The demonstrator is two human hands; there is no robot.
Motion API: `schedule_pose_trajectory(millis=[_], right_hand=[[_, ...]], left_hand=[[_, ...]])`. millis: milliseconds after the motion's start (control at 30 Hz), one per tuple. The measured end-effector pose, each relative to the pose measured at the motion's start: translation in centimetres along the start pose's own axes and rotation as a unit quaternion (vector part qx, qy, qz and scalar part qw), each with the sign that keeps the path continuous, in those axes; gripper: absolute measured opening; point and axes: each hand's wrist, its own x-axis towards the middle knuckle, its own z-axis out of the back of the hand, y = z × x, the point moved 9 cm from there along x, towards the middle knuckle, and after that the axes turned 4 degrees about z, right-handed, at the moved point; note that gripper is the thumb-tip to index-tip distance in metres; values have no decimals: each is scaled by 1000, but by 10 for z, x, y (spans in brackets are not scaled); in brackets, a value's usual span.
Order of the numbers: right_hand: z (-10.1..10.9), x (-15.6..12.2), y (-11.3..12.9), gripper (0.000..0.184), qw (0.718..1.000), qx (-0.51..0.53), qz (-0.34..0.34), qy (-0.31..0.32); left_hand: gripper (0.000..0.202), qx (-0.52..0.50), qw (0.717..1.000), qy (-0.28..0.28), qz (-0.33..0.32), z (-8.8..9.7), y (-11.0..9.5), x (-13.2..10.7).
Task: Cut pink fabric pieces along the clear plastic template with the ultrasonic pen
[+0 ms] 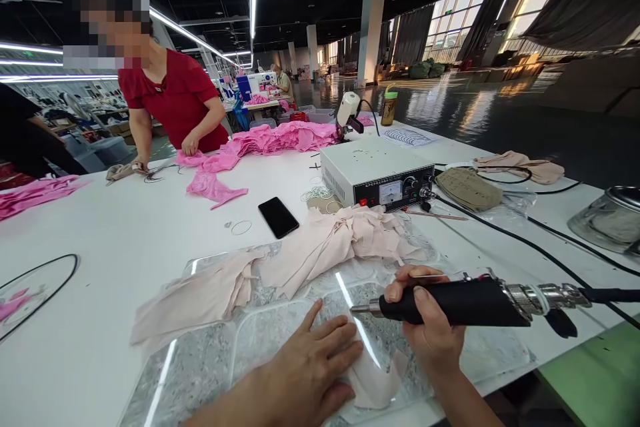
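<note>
My left hand (pixel 305 367) lies flat, fingers stretched out, on a small pale pink fabric piece (pixel 373 383) on the clear glass plate (pixel 200 353). My right hand (pixel 433 327) is wrapped round a black handheld tool (pixel 450 302) with a metal tip pointing left, just above the plate. Its cable (pixel 540 250) runs to a white control box (pixel 377 173). A pile of pale pink fabric pieces (pixel 320 240) lies beyond my hands on the plate's far side.
A black phone (pixel 278 217) lies on the white table (pixel 110 240). A person in a red shirt (pixel 173 103) handles bright pink fabric (pixel 265 140) at the far left. Beige pieces (pixel 470 188), a glass dish (pixel 607 220) and a bottle (pixel 389 105) stand to the right.
</note>
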Motion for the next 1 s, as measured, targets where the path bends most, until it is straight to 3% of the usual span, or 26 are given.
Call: schedule_pose_trajectory(millis=[300, 1000], right_hand=[[10, -3, 3, 8, 999, 33, -9, 0], [-7, -6, 8, 4, 997, 27, -3, 77]], left_hand=[[46, -16, 1000, 7, 5, 2, -1, 0], [45, -11, 999, 31, 14, -3, 0, 0]])
